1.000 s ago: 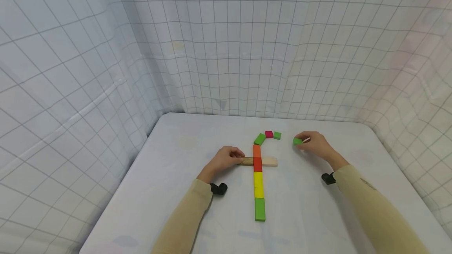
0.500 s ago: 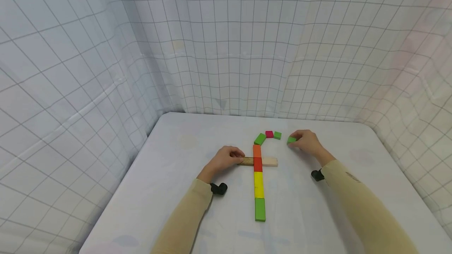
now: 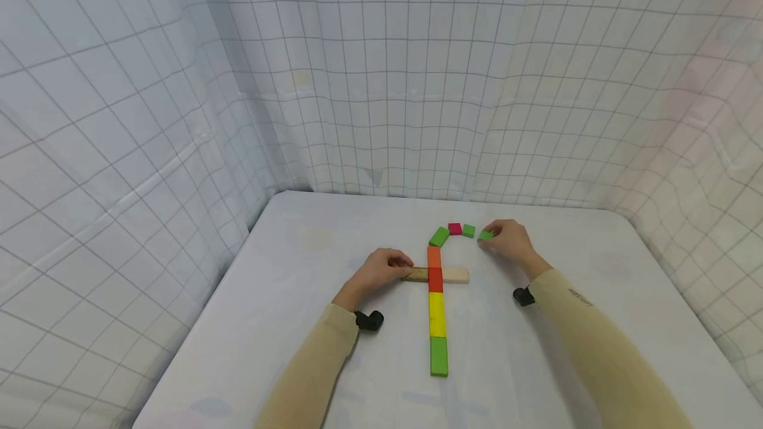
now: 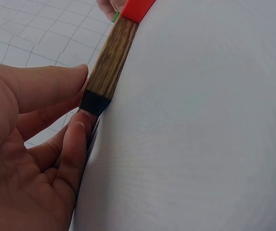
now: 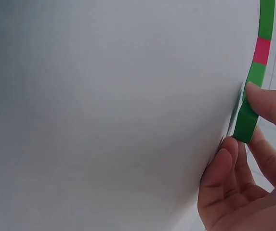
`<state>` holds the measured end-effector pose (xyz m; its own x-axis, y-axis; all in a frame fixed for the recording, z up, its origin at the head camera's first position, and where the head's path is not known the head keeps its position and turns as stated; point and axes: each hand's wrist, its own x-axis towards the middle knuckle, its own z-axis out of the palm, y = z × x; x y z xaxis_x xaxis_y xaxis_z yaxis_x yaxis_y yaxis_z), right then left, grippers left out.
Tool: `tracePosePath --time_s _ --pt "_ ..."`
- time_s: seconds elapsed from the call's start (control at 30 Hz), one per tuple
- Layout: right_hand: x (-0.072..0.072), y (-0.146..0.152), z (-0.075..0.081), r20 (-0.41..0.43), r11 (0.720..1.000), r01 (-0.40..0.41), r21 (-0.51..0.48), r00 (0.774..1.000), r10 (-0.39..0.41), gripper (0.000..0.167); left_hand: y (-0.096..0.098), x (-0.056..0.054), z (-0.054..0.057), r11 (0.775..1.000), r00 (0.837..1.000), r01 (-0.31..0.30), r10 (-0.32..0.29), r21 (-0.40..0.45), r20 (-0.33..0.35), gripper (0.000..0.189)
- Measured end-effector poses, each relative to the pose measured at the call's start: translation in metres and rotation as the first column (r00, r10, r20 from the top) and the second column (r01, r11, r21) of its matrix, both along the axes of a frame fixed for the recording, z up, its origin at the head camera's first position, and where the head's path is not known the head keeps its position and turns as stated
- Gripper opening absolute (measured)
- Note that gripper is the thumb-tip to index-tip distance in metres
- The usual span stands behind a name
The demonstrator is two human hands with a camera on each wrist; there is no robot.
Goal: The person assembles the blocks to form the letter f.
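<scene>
At the left end of a brown wooden block (image 4: pixel 112 57), my left hand (image 3: pixel 377 269) pinches it between thumb and fingers. This block abuts a red block (image 3: pixel 436 280) in an upright column, with a pale wooden block (image 3: pixel 456 275) on the other side. My right hand (image 3: pixel 511 242) pinches a small green block (image 5: pixel 246 122) by its edges, low at the table surface. Just left of it in the head view lies another small green block (image 3: pixel 469 231), then a small crimson block (image 3: pixel 455 228) and a tilted green block (image 3: pixel 439 237), forming a curve.
The column continues with an orange block (image 3: pixel 434 257) above the red one, and a yellow block (image 3: pixel 437 314) and a long green block (image 3: pixel 438 356) below. All lie on a white-covered table (image 3: pixel 286 243). Grid-patterned curtains (image 3: pixel 387 85) enclose the back and sides.
My right hand has moved left with the small green block, bringing it close to the end of the curved row. My left hand has stayed on the brown wooden block.
</scene>
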<state>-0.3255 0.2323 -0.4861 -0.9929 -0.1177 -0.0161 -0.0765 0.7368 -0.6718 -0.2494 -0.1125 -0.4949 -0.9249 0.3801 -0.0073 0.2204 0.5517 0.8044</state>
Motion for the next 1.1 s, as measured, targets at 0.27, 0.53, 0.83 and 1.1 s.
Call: tracePosePath --time_s 0.27,0.53,0.83,1.1 --pt "0.001 -0.008 0.000 0.006 0.997 0.057 0.044 0.998 -0.057 0.039 0.001 0.000 0.000 1.000 1.000 -0.019 0.019 -0.014 -0.001 0.014" --pt "0.004 -0.014 0.004 0.018 0.992 0.094 0.080 0.995 -0.095 0.042 0.001 0.000 -0.001 1.000 1.000 -0.021 0.021 -0.009 0.000 0.015" --pt "0.004 -0.016 0.004 0.044 0.990 0.111 0.090 0.992 -0.115 0.043 0.002 0.001 0.001 0.999 0.999 -0.035 0.035 -0.023 0.015 0.012" --pt "0.003 -0.016 0.001 0.044 0.987 0.104 0.121 0.993 -0.110 0.046 0.002 0.002 0.001 1.000 0.999 -0.028 0.028 -0.013 0.022 0.012"
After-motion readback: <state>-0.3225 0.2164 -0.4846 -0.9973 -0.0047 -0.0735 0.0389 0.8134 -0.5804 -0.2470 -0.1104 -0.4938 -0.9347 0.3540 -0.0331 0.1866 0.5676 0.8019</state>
